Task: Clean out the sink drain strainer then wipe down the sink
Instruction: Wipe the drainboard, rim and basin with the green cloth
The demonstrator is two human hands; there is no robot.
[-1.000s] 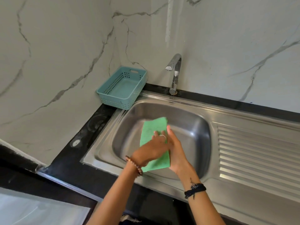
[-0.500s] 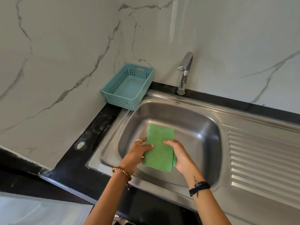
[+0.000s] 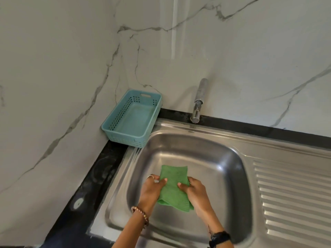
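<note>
A folded green cloth [image 3: 173,187] is held over the stainless steel sink basin [image 3: 220,158]. My left hand [image 3: 151,189] grips the cloth's left edge, thumb on top. My right hand [image 3: 195,191] grips its right edge, thumb pressed on the cloth. The cloth and my hands hide the middle of the basin floor, and no drain strainer shows.
A chrome tap [image 3: 198,102] stands at the back rim of the sink. An empty teal plastic basket [image 3: 133,119] sits on the black counter [image 3: 100,169] in the corner. The ribbed drainboard [image 3: 293,194] lies to the right. Marble walls close in behind and on the left.
The cloth has been folded shorter between both hands, which now hold it at either side. The view has tilted upward, so the sink sits lower in the frame.
</note>
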